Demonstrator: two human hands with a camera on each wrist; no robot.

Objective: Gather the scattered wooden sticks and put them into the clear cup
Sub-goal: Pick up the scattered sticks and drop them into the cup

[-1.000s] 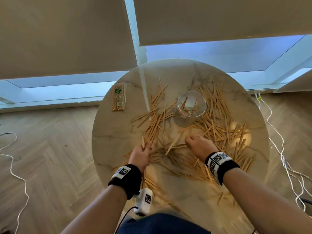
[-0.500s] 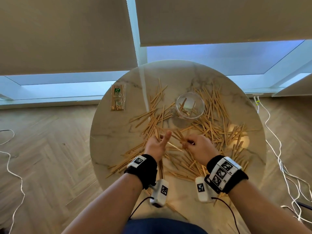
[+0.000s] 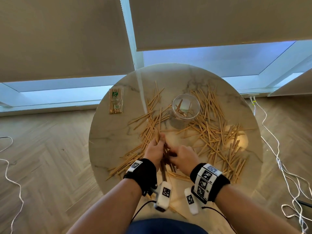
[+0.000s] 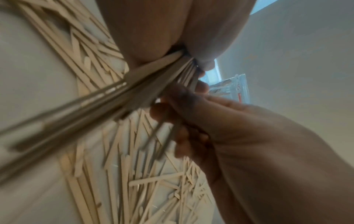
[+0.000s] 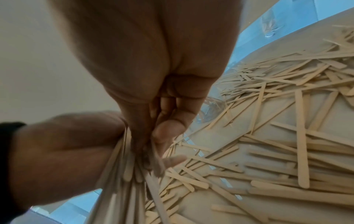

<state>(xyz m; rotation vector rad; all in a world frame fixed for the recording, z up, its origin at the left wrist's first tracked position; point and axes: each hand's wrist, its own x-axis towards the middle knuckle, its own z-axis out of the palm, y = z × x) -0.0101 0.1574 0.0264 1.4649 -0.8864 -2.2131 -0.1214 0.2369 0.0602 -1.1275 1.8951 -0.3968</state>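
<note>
Holding a bunch of sticks [image 3: 163, 159], both hands, left [image 3: 154, 152] and right [image 3: 183, 157], grip it over the table [image 3: 109, 137]. The cup [image 3: 185, 107] has only a few sticks; most still lie around.

Left hand [image 4: 153, 30], at 12 o'clock, grips a bundle of wooden sticks [image 4: 107, 98] trailing toward 8 o'clock. Right hand [image 4: 220, 121], entering from 4 o'clock, pinches sticks beside it. Clear cup [image 4: 232, 86] at 2 o'clock holds several sticks.

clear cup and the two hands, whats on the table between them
Head view: loose wooden sticks and bare marble table between clear cup, left hand and right hand.
</note>
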